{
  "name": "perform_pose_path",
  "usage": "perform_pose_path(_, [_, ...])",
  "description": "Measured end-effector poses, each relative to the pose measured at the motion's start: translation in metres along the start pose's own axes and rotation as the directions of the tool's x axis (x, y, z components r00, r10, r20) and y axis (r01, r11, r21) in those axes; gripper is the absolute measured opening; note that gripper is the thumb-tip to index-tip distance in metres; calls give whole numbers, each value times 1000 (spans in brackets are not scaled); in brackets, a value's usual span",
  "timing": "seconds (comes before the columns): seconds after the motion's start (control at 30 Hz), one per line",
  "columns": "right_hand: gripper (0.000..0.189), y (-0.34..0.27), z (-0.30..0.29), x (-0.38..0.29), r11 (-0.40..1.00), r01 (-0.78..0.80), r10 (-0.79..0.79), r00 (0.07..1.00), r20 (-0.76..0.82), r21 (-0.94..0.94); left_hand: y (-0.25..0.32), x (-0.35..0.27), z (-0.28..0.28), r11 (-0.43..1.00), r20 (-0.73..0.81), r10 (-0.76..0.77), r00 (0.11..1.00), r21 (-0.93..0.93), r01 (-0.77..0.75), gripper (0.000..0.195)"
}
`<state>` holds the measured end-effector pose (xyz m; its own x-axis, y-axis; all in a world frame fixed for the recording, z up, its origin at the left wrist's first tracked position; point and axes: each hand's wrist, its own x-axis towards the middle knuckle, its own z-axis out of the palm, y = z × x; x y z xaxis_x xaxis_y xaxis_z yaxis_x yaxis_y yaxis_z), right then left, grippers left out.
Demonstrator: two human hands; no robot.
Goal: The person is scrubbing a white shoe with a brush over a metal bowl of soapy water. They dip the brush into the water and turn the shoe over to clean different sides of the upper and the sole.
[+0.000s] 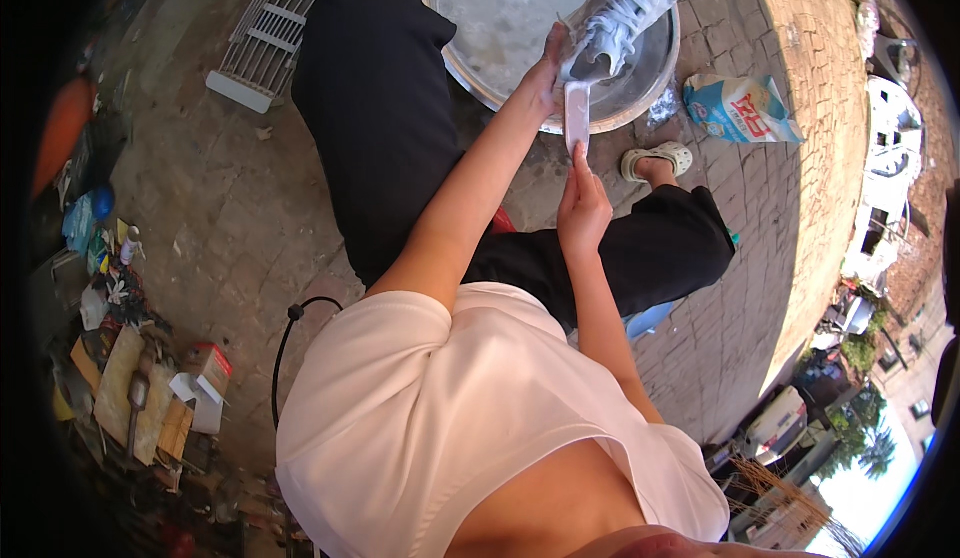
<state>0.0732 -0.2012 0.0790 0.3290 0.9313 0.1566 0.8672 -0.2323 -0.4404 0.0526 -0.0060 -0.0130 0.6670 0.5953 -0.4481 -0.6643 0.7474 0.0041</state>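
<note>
My left hand [551, 70] grips a wet, pale lace-up sneaker [630, 10] by its side near the ankle opening. The sneaker is tilted over a round metal basin [465, 70] of cloudy, sudsy water, its toe pointing away from me. In my right hand [585, 209] is the end of a pale pink brush [577, 115], held between thumb and fingers. The brush's far end meets the heel end of the sneaker; its bristles are hidden from view.
A blue-and-white detergent bag [742, 108] lies right of the basin, near my clog-shod foot [656, 162]. At left are a white slatted rack [274, 33] and a heap of cardboard, boxes and scraps [142, 393]. A blue seat [649, 320] shows beneath me.
</note>
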Motion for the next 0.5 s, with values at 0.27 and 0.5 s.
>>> perform_pose_path(0.27, [41, -10, 5, -8, 988, -104, 103, 995, 10, 112, 8, 2, 2, 994, 43, 82, 996, 73, -85, 80])
perform_pose_path(0.5, [36, -29, 3, -13, 949, -257, 237, 963, 125, 181, 6, -4, -14, 986, 28, 136, 990, 96, -139, 80])
